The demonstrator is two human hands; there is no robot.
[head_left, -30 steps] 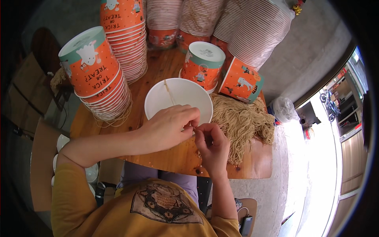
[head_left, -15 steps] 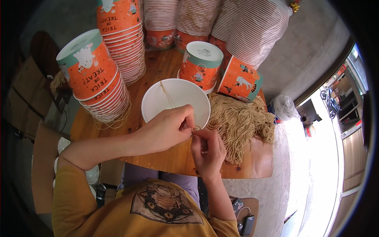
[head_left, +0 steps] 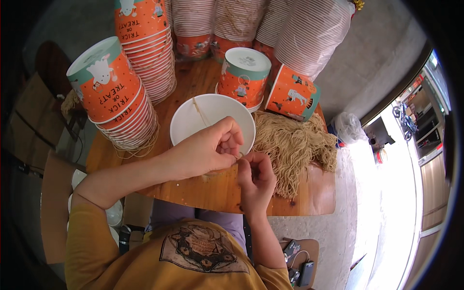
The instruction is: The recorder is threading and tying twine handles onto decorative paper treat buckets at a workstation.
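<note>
Closest in there's a mustard tee (head_left: 145, 261) with a dark print (head_left: 203, 251), lilac pants (head_left: 220, 223) under it. Right hand (head_left: 257, 176) has thumb and index pinched on a tiny bit of tan string (head_left: 240, 155), and the left hand (head_left: 210, 147) is pretty much touching it, fingers half curled and lifted; can't tell if its thumb's gripping too. That's at the near side of a white-inside bucket (head_left: 227, 108), mouth up on the wooden bench (head_left: 307, 198), with a strand (head_left: 198, 111) hanging inside from the far rim. Just right: shaggy tan heap (head_left: 295, 145). Behind, one orange bucket (head_left: 245, 79) upside down, another (head_left: 292, 95) tipped over. Upside-down stack (head_left: 108, 92) off left, wrapped stack (head_left: 314, 36) way back.
</note>
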